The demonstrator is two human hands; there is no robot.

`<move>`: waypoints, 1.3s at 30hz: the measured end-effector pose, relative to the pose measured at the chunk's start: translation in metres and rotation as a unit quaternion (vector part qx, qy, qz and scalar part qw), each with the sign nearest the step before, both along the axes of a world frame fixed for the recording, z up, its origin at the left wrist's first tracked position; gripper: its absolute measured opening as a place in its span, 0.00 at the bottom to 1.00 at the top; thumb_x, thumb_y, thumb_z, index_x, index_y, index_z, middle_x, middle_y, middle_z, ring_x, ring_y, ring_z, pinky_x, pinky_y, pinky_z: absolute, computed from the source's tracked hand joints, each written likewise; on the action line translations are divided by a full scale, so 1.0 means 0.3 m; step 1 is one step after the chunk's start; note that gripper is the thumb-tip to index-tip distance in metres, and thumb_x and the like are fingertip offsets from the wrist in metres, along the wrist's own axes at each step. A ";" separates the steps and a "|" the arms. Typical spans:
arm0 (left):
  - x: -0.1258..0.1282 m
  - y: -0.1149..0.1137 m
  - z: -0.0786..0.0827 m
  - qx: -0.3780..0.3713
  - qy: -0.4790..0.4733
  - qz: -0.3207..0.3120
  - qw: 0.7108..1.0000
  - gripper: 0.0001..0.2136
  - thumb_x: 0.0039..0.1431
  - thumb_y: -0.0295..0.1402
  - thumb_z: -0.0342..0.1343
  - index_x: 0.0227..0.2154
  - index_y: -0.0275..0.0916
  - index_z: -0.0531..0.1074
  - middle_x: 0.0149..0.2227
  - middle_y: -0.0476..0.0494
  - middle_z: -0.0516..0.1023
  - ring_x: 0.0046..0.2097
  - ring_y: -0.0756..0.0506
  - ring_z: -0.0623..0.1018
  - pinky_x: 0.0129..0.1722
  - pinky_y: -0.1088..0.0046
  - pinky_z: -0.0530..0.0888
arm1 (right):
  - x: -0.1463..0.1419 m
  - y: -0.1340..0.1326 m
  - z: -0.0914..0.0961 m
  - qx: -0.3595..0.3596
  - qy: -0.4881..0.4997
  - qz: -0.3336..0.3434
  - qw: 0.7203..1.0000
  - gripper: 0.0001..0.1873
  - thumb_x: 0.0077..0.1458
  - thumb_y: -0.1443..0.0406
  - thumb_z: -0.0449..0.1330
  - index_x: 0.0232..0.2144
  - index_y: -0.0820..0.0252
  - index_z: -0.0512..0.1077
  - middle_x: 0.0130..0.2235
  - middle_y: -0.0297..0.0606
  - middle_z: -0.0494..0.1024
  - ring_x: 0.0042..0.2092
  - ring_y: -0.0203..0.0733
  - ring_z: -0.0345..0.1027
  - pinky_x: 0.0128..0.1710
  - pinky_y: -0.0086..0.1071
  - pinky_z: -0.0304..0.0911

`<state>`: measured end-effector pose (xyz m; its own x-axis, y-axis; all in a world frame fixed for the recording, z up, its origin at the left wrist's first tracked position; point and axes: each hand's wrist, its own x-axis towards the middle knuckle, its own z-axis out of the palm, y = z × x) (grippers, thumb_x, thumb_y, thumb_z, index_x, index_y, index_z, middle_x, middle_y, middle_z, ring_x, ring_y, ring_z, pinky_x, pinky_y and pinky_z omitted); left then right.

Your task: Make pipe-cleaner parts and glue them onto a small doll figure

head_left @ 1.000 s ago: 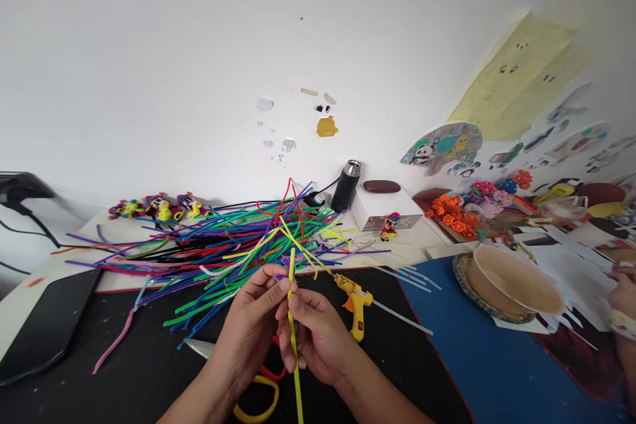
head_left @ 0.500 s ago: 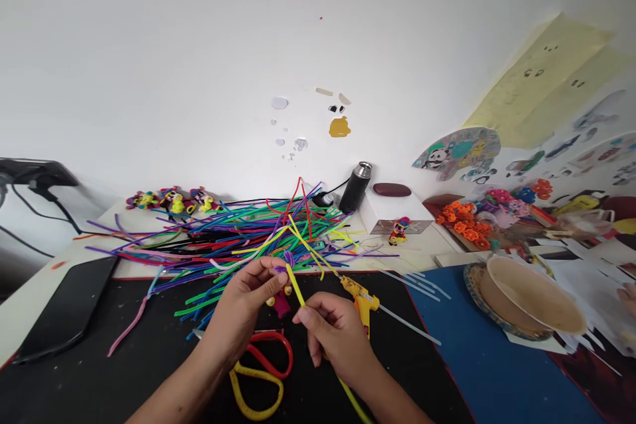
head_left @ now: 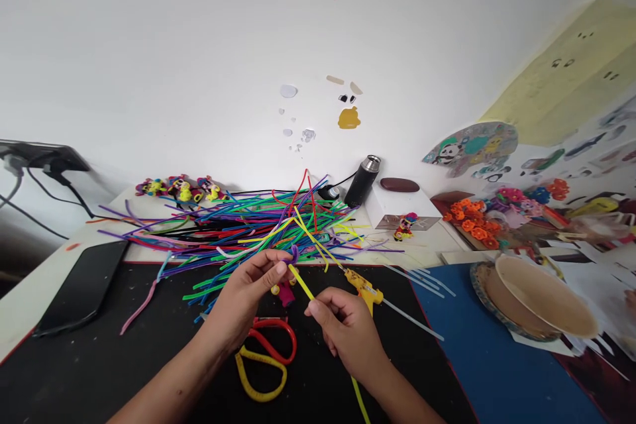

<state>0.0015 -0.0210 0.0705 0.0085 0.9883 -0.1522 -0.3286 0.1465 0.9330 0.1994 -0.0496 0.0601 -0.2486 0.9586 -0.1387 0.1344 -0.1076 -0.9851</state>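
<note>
My left hand (head_left: 256, 285) pinches a small purple pipe-cleaner piece (head_left: 294, 254) between thumb and fingers. My right hand (head_left: 345, 328) grips a yellow pipe cleaner (head_left: 302, 283); its upper end meets the purple piece and its tail hangs below the hand. Behind the left fingertips lies a small magenta figure part (head_left: 286, 294) with yellow ends, partly covered. Scissors (head_left: 262, 374) with one red and one yellow handle rest under my left wrist, their blades mostly hidden. A yellow glue gun (head_left: 365, 289) lies just beyond my right hand.
A heap of coloured pipe cleaners (head_left: 248, 228) spreads along the back. Finished dolls (head_left: 183, 189), a black flask (head_left: 362, 182) and a white box (head_left: 402, 205) stand by the wall. A phone (head_left: 82, 288) lies left; a bowl (head_left: 546, 298) sits right, near another person's hand (head_left: 631, 298).
The view has shifted slightly. The yellow pipe cleaner is more slanted now, with my right hand a little farther from the left. Both hands keep their holds.
</note>
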 end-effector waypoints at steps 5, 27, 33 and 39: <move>0.002 -0.003 -0.007 -0.001 -0.008 -0.018 1.000 0.15 0.54 0.45 0.72 0.38 0.41 0.81 0.33 0.45 0.81 0.35 0.45 0.77 0.38 0.71 0.73 | -0.005 -0.001 0.000 -0.012 0.014 0.000 1.000 0.29 0.59 0.40 0.62 0.29 0.60 0.77 0.14 0.24 0.59 0.15 0.30 0.51 0.17 0.26 0.46; -0.027 0.002 -0.019 0.017 0.015 -0.045 0.999 0.12 0.55 0.41 0.72 0.36 0.39 0.83 0.31 0.47 0.81 0.32 0.47 0.77 0.36 0.71 0.74 | 0.002 -0.009 -0.020 -0.046 0.046 0.006 0.998 0.28 0.59 0.41 0.63 0.29 0.60 0.75 0.13 0.22 0.59 0.14 0.29 0.49 0.15 0.25 0.43; -0.028 -0.006 -0.029 0.016 0.026 -0.049 0.998 0.12 0.56 0.41 0.71 0.37 0.39 0.83 0.32 0.45 0.81 0.33 0.46 0.77 0.38 0.69 0.74 | -0.003 -0.008 -0.029 -0.047 0.046 0.006 0.998 0.28 0.59 0.41 0.63 0.29 0.60 0.75 0.13 0.22 0.59 0.14 0.29 0.49 0.15 0.24 0.43; -0.030 -0.008 -0.029 0.014 0.042 -0.047 0.998 0.12 0.57 0.43 0.70 0.37 0.40 0.83 0.33 0.46 0.81 0.36 0.46 0.77 0.40 0.71 0.72 | -0.001 -0.009 -0.043 -0.050 0.045 0.004 0.998 0.28 0.59 0.41 0.62 0.29 0.60 0.74 0.14 0.22 0.59 0.14 0.29 0.49 0.15 0.25 0.43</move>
<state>-0.0076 -0.0235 0.0617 0.0908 0.9874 -0.1292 -0.2357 0.1474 0.9606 0.1992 -0.0524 0.0471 -0.2712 0.9392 -0.2109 0.0473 -0.2058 -0.9775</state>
